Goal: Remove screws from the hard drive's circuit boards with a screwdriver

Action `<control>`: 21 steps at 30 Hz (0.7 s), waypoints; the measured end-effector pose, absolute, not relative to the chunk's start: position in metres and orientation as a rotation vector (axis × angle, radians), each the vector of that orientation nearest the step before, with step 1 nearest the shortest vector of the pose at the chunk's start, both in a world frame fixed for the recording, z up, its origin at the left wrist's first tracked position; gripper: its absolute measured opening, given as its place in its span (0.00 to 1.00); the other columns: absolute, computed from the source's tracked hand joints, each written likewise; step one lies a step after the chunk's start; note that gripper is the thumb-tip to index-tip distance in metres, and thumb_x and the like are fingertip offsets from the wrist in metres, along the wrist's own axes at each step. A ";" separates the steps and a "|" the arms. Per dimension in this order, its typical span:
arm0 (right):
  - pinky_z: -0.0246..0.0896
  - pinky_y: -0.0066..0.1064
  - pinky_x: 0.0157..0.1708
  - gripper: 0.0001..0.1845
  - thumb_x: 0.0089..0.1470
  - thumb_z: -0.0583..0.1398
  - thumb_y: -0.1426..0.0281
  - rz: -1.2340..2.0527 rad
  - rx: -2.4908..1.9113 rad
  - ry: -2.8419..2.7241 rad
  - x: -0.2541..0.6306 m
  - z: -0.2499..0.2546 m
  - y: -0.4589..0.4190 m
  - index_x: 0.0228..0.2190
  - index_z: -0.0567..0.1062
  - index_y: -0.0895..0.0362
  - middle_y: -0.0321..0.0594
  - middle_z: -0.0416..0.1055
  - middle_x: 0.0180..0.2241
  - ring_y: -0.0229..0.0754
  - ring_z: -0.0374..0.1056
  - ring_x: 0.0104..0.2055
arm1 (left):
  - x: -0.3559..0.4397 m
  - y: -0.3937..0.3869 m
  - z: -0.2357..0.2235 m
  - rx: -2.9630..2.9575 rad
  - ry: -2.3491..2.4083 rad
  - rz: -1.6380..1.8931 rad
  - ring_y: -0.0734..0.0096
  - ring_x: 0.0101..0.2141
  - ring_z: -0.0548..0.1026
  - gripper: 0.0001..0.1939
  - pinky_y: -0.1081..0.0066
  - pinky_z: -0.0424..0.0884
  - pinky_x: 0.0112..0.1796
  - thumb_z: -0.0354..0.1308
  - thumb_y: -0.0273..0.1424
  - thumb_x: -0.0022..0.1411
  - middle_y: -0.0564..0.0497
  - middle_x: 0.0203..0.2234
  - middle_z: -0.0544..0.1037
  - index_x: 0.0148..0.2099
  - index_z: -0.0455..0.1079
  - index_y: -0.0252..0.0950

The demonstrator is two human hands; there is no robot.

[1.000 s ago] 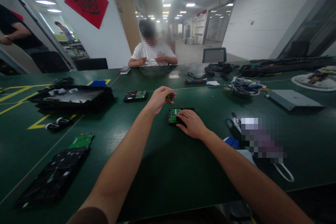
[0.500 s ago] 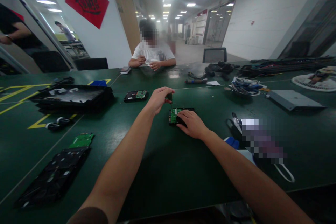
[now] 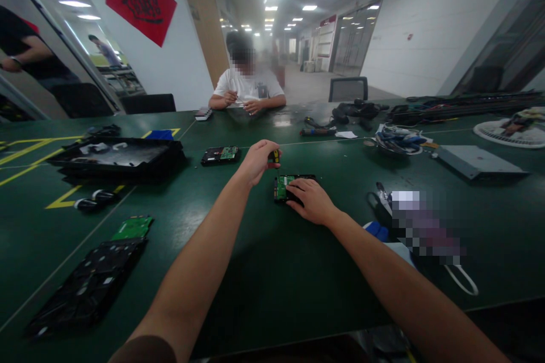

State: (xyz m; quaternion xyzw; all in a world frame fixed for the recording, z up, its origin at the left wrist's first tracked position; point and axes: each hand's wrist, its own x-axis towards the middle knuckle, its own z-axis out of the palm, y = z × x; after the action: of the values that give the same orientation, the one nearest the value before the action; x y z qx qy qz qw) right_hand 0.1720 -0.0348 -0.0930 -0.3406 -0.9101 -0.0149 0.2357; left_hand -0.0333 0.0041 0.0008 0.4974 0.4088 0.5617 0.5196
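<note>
A small screwdriver [image 3: 276, 157] with a black and yellow handle stands upright in my left hand [image 3: 259, 162], its handle pinched by the fingers. Its thin shaft reaches down to the left part of a hard drive [image 3: 281, 188], which lies flat with its green circuit board facing up. Whether the tip sits in a screw is too small to tell. My right hand [image 3: 313, 199] is laid over the right side of the drive and holds it against the table, covering much of the board.
On the green table [image 3: 255, 295], another hard drive [image 3: 220, 155] lies ahead to the left. Black trays [image 3: 119, 159] and stacked drives [image 3: 87, 286] with a green circuit board [image 3: 133, 227] are further left. Rightward are bundled cables [image 3: 400, 140] and a metal box [image 3: 479, 161]. A person [image 3: 247, 88] sits opposite.
The screwdriver handle has turned in my left fingers, so its yellow part now faces me. My right hand stays on the hard drive, its fingers shifted slightly.
</note>
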 end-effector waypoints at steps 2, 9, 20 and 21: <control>0.55 0.53 0.60 0.23 0.64 0.58 0.61 -0.038 -0.944 -2.494 0.172 -0.093 -0.035 0.57 0.72 0.56 0.51 0.69 0.56 0.54 0.63 0.59 | -0.033 0.004 0.001 1.235 1.023 1.380 0.68 0.32 0.74 0.09 0.74 0.71 0.25 0.64 0.35 0.52 0.47 0.32 0.76 0.32 0.72 0.35; 0.55 0.53 0.60 0.23 0.64 0.58 0.61 -0.042 -0.933 -2.489 0.172 -0.094 -0.035 0.56 0.72 0.57 0.52 0.70 0.55 0.54 0.63 0.59 | -0.032 0.006 0.001 1.129 0.927 1.264 0.67 0.31 0.75 0.11 0.71 0.73 0.27 0.60 0.36 0.55 0.46 0.30 0.76 0.37 0.74 0.34; 0.55 0.53 0.60 0.23 0.64 0.57 0.59 -0.072 -0.962 -2.486 0.171 -0.092 -0.035 0.56 0.73 0.57 0.52 0.69 0.55 0.54 0.64 0.58 | -0.025 0.006 -0.005 1.147 0.989 1.436 0.70 0.31 0.71 0.10 0.67 0.78 0.31 0.63 0.36 0.55 0.48 0.29 0.71 0.30 0.72 0.34; 0.55 0.53 0.60 0.23 0.64 0.57 0.59 -0.074 -0.963 -2.487 0.171 -0.092 -0.034 0.56 0.73 0.57 0.52 0.69 0.55 0.54 0.64 0.58 | -0.025 0.005 -0.004 1.164 1.001 1.438 0.70 0.32 0.71 0.11 0.67 0.78 0.31 0.63 0.37 0.55 0.48 0.30 0.71 0.30 0.73 0.34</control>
State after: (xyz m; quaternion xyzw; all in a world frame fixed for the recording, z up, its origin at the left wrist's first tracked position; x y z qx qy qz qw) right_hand 0.1709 -0.0344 -0.0923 -0.3508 -0.9062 -0.0271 0.2345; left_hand -0.0254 0.0054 -0.0042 0.4805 0.4133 0.5937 0.4958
